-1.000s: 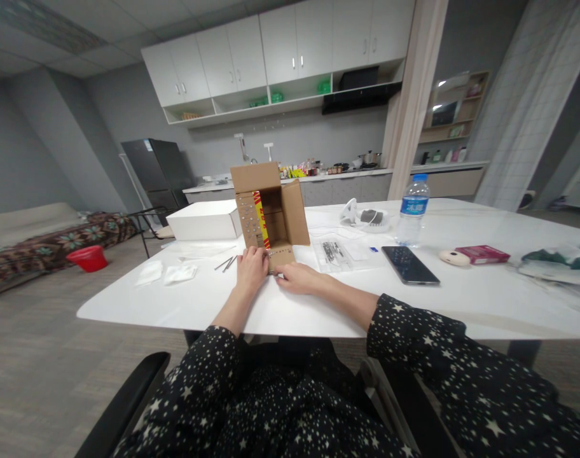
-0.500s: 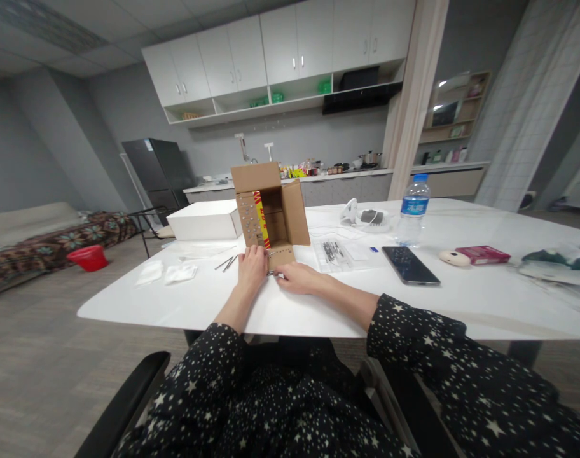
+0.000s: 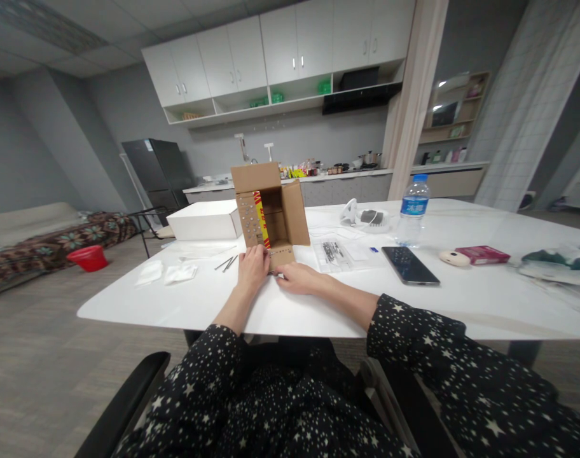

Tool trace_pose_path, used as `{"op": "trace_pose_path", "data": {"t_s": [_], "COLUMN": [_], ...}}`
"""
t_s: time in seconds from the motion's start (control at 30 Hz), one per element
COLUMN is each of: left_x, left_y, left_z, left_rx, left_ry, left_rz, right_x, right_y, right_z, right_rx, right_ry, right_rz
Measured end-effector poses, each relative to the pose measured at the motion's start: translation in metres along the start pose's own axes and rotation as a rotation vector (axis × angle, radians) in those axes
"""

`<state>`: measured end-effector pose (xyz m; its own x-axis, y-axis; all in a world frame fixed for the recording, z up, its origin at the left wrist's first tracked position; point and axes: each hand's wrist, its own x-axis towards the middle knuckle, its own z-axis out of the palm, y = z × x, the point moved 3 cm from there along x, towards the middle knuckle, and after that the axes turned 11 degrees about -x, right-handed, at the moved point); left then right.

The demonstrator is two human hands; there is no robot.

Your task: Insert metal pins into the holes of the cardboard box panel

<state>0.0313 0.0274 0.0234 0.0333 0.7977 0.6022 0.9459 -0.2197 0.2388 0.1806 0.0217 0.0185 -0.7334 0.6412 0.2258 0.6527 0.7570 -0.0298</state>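
- The cardboard box (image 3: 269, 213) lies on its side on the white table (image 3: 318, 305), its mouth facing the person and its flaps spread; the lowest flap (image 3: 281, 257) lies flat on the table toward the hands
- The left hand (image 3: 252, 269) rests at the left end of that flap, its grip closed over the edge; whether it pinches anything small there I cannot tell
- The right hand (image 3: 297, 277) lies just right of it, fingers curled low against the table at the flap's front edge; whether its grip is on something is hidden
- Rows of small metal studs or screws show along the left flap (image 3: 248, 222) and the lowest flap; to work this flap well, my judgement is that one hand should pin the card flat while the other handles one small piece at a time
- Inside the box a red and yellow printed strip (image 3: 260, 218) stands against the left wall; the rest of the inside looks bare
- A few loose nails (image 3: 226, 262) lie just left of the left hand
- A closed white box (image 3: 205, 220) sits behind them, contents unseen
- A clear bag (image 3: 332, 251) to the right holds dark small parts
- Further right a water bottle (image 3: 413, 210) stands upright, cap on, with a phone (image 3: 409, 264) lying near it
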Motion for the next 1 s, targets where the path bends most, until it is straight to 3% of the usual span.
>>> {"op": "trace_pose_path", "data": {"t_s": [0.37,0.6,1.0], "left_x": [0.000,-0.002,-0.001], "left_y": [0.002,0.006,0.002], "left_z": [-0.011,-0.013,0.001], "left_rx": [-0.110,-0.129,-0.213], "left_ry": [0.156,0.206,0.025], "left_rz": [0.007,0.103,0.186], "right_x": [0.000,-0.002,0.000], "right_y": [0.000,-0.002,0.000], "right_z": [0.000,-0.004,-0.001], "right_rx": [-0.007,0.004,0.001], "right_ry": [-0.005,-0.009,0.018], "right_rz": [0.002,0.008,-0.023]}}
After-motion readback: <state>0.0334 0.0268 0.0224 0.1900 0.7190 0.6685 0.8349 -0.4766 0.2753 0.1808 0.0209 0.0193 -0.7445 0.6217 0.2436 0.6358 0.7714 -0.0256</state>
